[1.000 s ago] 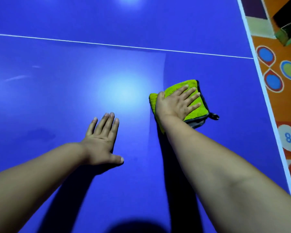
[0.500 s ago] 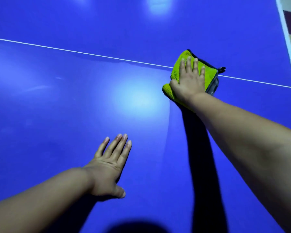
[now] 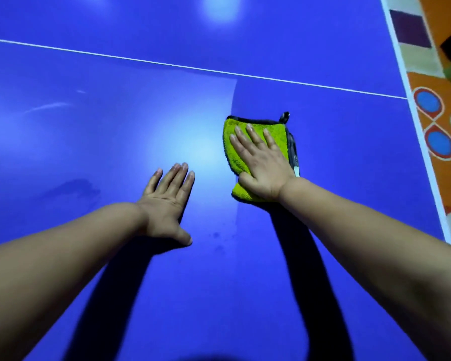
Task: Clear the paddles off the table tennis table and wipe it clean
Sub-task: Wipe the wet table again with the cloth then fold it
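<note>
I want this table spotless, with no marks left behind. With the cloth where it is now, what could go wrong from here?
The left hand rests flat on the blue table tennis table, so its palm may leave prints on the surface. The dark smudge far to the left and the small spots near the left thumb lie outside the green microfibre cloth pressed under the flat right hand, so they could be missed.

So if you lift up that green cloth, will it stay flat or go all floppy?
Probably floppy: the green cloth looks fluffy and folded, with soft rumpled edges under the right hand. It is likely light, since it lies thin. On the smooth table it should slide easily when pushed, and it won't roll.
</note>
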Demonstrator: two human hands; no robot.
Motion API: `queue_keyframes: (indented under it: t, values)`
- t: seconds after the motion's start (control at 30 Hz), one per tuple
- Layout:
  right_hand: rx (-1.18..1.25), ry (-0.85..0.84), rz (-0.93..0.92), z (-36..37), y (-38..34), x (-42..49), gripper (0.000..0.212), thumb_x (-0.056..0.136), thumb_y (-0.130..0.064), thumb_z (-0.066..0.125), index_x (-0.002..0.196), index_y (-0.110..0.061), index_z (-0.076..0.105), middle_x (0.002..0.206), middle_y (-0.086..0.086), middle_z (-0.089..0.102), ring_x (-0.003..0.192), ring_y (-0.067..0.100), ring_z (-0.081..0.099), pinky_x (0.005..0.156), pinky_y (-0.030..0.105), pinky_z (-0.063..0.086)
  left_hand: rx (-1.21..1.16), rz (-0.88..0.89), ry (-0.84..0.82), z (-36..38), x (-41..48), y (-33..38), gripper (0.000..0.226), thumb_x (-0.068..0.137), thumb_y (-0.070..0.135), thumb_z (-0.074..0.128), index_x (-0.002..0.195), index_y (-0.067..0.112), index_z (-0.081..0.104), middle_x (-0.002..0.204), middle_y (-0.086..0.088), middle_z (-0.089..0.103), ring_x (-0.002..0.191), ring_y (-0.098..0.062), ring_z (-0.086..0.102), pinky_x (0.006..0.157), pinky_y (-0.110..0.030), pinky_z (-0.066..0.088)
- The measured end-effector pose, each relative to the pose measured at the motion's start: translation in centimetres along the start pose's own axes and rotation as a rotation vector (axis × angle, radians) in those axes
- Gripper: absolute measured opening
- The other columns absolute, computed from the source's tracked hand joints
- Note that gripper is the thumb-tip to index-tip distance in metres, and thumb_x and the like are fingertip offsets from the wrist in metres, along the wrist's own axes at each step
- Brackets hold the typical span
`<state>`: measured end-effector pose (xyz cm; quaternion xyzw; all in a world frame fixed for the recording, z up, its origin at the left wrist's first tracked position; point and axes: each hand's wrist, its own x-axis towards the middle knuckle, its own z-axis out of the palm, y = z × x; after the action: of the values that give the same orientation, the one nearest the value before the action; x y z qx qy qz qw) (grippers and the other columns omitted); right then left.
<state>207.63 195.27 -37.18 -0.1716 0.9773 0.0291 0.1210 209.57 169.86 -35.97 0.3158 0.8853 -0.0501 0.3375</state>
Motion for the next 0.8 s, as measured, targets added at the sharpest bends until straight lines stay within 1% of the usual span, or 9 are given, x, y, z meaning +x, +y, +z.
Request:
queue_keyframes:
  t: [0.1, 0.2, 0.3, 0.4, 0.47, 0.53, 0.67, 0.73, 0.8]
  values:
    - [0.033, 0.021, -0.006, 1.4, -4.1, -5.3, 0.086, 0.075, -0.046, 0.026, 0.154, -0.014, 0.017, 0.161, 0.008, 0.011, 0.149, 0.029, 0.004, 0.119, 0.052, 0.002, 0.022, -0.017, 0.031, 0.2, -0.3, 0.4, 0.133, 0.055, 0.074, 0.051, 0.133, 0.013, -0.038, 0.143, -0.007, -0.04, 0.123, -0.014, -0.043, 0.108, -0.041, -0.021]
    - [0.046, 0.042, 0.029, 2.7, -8.4, -10.4, 0.085, 0.076, -0.044, 0.032, 0.154, -0.013, 0.021, 0.16, 0.009, 0.016, 0.149, 0.03, 0.007, 0.118, 0.053, 0.005, 0.02, -0.024, 0.074, 0.2, -1.2, 0.5, 0.132, 0.063, 0.072, 0.06, 0.143, 0.01, -0.025, 0.151, -0.011, -0.03, 0.136, -0.019, -0.031, 0.111, -0.041, -0.016]
    - [0.042, 0.039, 0.098, 3.9, -12.4, -15.4, 0.085, 0.076, -0.044, 0.036, 0.154, -0.013, 0.019, 0.161, 0.008, 0.015, 0.149, 0.029, 0.005, 0.118, 0.054, 0.006, 0.034, 0.001, 0.212, 0.9, -2.7, 0.7, 0.122, 0.071, 0.069, 0.058, 0.146, 0.008, -0.016, 0.154, -0.011, -0.022, 0.141, -0.021, -0.022, 0.113, -0.039, -0.012]
    - [0.042, 0.018, 0.168, 5.0, -16.2, -20.1, 0.086, 0.077, -0.044, 0.038, 0.154, -0.014, 0.017, 0.162, 0.007, 0.011, 0.149, 0.028, 0.002, 0.117, 0.054, 0.007, 0.026, 0.032, 0.344, 3.0, -5.7, 1.3, 0.106, 0.082, 0.061, 0.052, 0.147, 0.009, -0.013, 0.155, -0.009, -0.02, 0.141, -0.019, -0.021, 0.113, -0.037, -0.013]
    - [0.054, 0.018, 0.222, 5.5, -18.8, -23.2, 0.087, 0.076, -0.043, 0.041, 0.154, -0.014, 0.019, 0.161, 0.007, 0.011, 0.149, 0.028, 0.003, 0.117, 0.054, 0.008, 0.022, 0.059, 0.372, 4.9, -7.9, 1.5, 0.096, 0.087, 0.057, 0.046, 0.147, 0.012, -0.013, 0.155, -0.007, -0.02, 0.141, -0.018, -0.021, 0.113, -0.036, -0.014]
    - [0.063, 0.019, 0.278, 5.9, -21.7, -26.0, 0.088, 0.075, -0.044, 0.044, 0.153, -0.013, 0.021, 0.161, 0.007, 0.012, 0.149, 0.029, 0.004, 0.116, 0.054, 0.01, 0.021, 0.06, 0.356, 6.5, -10.1, 1.2, 0.09, 0.09, 0.055, 0.042, 0.148, 0.013, -0.013, 0.155, -0.007, -0.02, 0.141, -0.017, -0.022, 0.113, -0.036, -0.015]
    - [0.099, 0.016, 0.445, 6.6, -27.9, -30.3, 0.088, 0.073, -0.045, 0.046, 0.15, -0.008, 0.029, 0.16, 0.01, 0.019, 0.149, 0.031, 0.008, 0.111, 0.056, 0.018, -0.001, 0.021, 0.324, 8.4, -13.1, -0.4, 0.086, 0.092, 0.054, 0.038, 0.147, 0.01, -0.012, 0.155, -0.008, -0.019, 0.141, -0.018, -0.022, 0.113, -0.035, -0.015]
    - [0.128, -0.017, 0.587, 6.8, -31.0, -31.0, 0.086, 0.073, -0.046, 0.045, 0.148, -0.005, 0.033, 0.158, 0.014, 0.025, 0.147, 0.033, 0.013, 0.11, 0.057, 0.018, -0.022, 0.004, 0.307, 8.5, -14.0, -1.3, 0.085, 0.093, 0.053, 0.037, 0.147, 0.009, -0.012, 0.155, -0.008, -0.019, 0.141, -0.018, -0.021, 0.113, -0.035, -0.014]
    - [0.177, -0.067, 0.768, 6.6, -33.4, -30.2, 0.087, 0.073, -0.047, 0.043, 0.147, -0.003, 0.032, 0.156, 0.017, 0.028, 0.145, 0.036, 0.02, 0.111, 0.058, 0.017, -0.036, -0.008, 0.288, 8.3, -14.3, -2.1, 0.084, 0.094, 0.051, 0.037, 0.147, 0.008, -0.012, 0.155, -0.009, -0.019, 0.141, -0.018, -0.021, 0.113, -0.035, -0.014]
